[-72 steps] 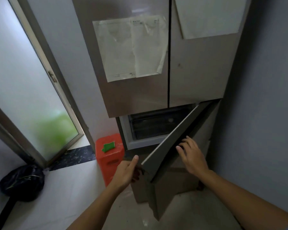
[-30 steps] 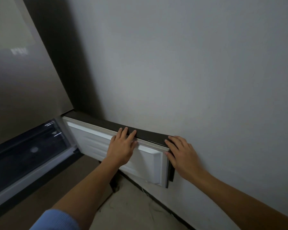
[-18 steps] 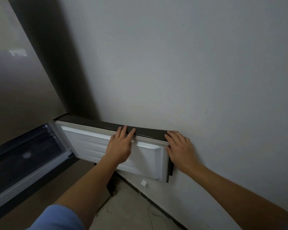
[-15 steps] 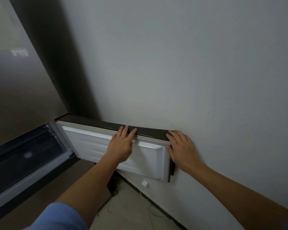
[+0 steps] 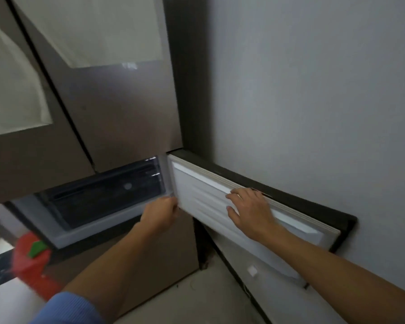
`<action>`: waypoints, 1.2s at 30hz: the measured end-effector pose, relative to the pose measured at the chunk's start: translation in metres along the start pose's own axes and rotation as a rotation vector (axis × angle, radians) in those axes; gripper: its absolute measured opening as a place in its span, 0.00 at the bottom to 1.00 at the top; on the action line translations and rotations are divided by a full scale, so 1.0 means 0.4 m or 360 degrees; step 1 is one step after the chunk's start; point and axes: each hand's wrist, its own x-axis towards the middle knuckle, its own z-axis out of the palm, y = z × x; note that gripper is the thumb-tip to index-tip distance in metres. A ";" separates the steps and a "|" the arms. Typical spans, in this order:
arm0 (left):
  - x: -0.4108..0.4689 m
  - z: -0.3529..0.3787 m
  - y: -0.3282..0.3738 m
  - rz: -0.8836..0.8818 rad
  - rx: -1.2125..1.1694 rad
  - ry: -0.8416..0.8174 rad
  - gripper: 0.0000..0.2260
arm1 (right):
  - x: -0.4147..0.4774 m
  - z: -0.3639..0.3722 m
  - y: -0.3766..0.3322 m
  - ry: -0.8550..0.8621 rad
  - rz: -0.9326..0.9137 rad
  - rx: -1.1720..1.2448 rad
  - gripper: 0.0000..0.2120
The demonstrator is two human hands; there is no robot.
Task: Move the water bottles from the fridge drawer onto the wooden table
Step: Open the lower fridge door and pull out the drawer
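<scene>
Right hand lies flat and open on the white inner liner of the swung-out fridge door; my left hand curls loosely at its hinge edge, gripping nothing I can see. No water bottles visible in the dark fridge drawer. Likely heavy, slick; I'd grasp each mid-body.

A: Where is the left hand?

B: Reached forward on a nearly straight arm, a blue sleeve bunched at the elbow. The fingers curl inward and their tips are hidden, so whether they grip anything can't be told.

A: And the right hand?

B: Out ahead too, a little farther right. It lies palm down, all 4 fingers spread and pointing left, thumb apart below them, flat and slack. The forearm is bare.
</scene>
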 end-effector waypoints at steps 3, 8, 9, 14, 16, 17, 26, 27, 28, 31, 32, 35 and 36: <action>-0.043 -0.017 -0.178 -0.0283 -0.0052 -0.0039 0.09 | 0.102 0.077 -0.139 -0.0084 -0.0114 0.0106 0.21; -0.091 -0.014 -0.459 -0.0536 -0.0219 -0.0056 0.08 | 0.260 0.222 -0.364 -0.0222 -0.0180 0.0333 0.18; -0.098 -0.012 -0.504 -0.0569 -0.0242 -0.0077 0.08 | 0.287 0.251 -0.402 -0.0274 -0.0172 0.0372 0.18; -0.112 0.009 -0.689 -0.0717 -0.0396 -0.0140 0.07 | 0.394 0.395 -0.549 -0.0558 0.0063 0.0680 0.19; -0.099 0.030 -0.749 -0.0788 -0.0561 -0.0127 0.08 | 0.426 0.440 -0.586 -0.0679 0.0342 0.0959 0.18; -0.090 0.042 -0.772 -0.0837 -0.0687 -0.0109 0.08 | 0.441 0.466 -0.598 -0.0732 0.0512 0.1088 0.18; 0.073 0.093 -0.877 -0.1758 -0.2411 0.0371 0.15 | 0.659 0.628 -0.597 -0.0778 0.1975 0.2423 0.22; 0.093 0.101 -0.891 -0.1777 -0.2555 0.0424 0.18 | 0.684 0.644 -0.592 -0.0730 0.2066 0.2590 0.23; 0.110 0.111 -0.904 -0.1785 -0.2722 0.0486 0.21 | 0.712 0.663 -0.585 -0.0679 0.2145 0.2773 0.24; 0.166 0.129 -0.939 -0.1733 -0.3275 0.0743 0.28 | 0.780 0.718 -0.567 -0.0480 0.2301 0.3361 0.26; 0.182 0.133 -0.946 -0.1725 -0.3409 0.0820 0.30 | 0.792 0.735 -0.562 -0.0436 0.2305 0.3513 0.25; 0.225 0.143 -0.959 -0.1653 -0.3666 0.0962 0.29 | 0.811 0.744 -0.567 -0.0422 0.2294 0.3602 0.14; 0.234 0.143 -0.960 -0.1630 -0.3734 0.1004 0.28 | 0.811 0.740 -0.570 -0.0418 0.2298 0.3591 0.13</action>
